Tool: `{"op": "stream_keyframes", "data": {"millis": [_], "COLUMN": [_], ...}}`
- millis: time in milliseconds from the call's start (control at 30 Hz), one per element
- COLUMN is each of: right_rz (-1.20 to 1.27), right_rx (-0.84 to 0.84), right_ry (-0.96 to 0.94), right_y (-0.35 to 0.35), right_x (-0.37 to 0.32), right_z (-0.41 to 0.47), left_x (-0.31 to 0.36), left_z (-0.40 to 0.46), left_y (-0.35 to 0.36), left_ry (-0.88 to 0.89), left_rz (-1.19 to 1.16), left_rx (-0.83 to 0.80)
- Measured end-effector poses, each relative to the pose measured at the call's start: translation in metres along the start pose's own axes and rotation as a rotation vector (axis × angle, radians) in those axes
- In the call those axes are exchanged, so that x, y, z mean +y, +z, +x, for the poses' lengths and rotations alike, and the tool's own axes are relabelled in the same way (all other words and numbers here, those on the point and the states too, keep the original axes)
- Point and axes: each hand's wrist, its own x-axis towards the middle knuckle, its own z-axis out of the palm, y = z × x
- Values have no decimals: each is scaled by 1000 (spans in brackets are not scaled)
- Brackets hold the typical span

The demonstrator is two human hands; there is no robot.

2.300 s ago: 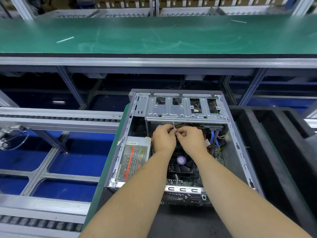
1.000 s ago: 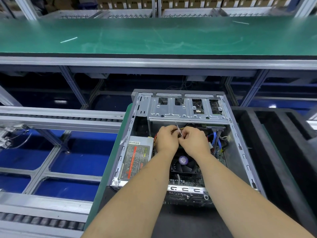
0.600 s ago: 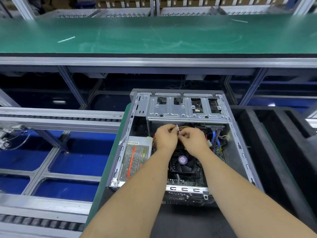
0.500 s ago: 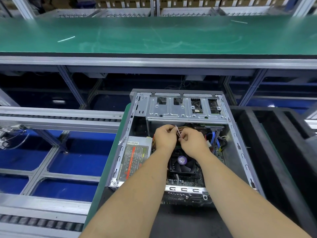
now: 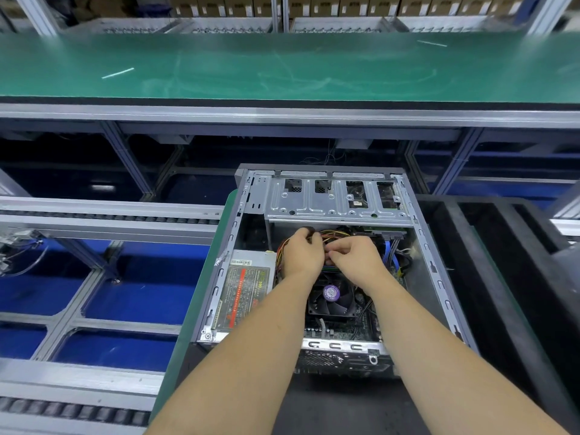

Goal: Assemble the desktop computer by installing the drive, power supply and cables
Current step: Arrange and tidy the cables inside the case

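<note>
Open computer case [image 5: 436,271] on the table, power supply [image 5: 246,285] seated at its left wall: the left hand [image 5: 303,254] and right hand [image 5: 356,257] curl their fingers round the cable bundle [image 5: 337,235] above the cooler fan [image 5: 332,295]. Slack wires could likely sag into the fan, or chafe on the drive bracket [image 5: 335,204] edge just behind. Free room is narrow, bounded by the case walls.

The computer case [image 5: 433,268] is bare silver-grey metal, and the power supply [image 5: 243,285] inside it wears a grey label crossed by a red stripe. The fan [image 5: 332,297] is black with a purple hub sticker, the wire bundle [image 5: 334,234] is yellow, red and orange, and two cables [image 5: 390,254] are blue. A green conveyor belt [image 5: 282,67] runs behind.
</note>
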Motion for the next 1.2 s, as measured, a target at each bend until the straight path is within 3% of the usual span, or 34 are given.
{"op": "stream_keyframes", "data": {"millis": [200,400,567,733,833,967,1200], "right_rz": [286,545,646,735,702,415,192], "right_rx": [74,235,232,170,60,-89,-78], "right_ry": [-122,-104,-94,-30,61,185,202], "right_y": [-2,-11,-12,-12,-9,-3,-8], "right_x": [-10,-10,-12,-15,-16,-10,-3], "right_z": [-3,2,3,3,-1,-3,-2], "left_x": [6,-2,-1,0,0,1,1], "left_z": [-6,-11,-9,-7,-9,-7,0], "left_y": [-6,-9,-12,-12,-10,-9,-6], "left_ry": [-38,206,308,259,222,231,173], "left_rz": [-69,480,668,565,525,640,515], "left_rx": [-71,-22,0,-70,-81,-165,-125]}}
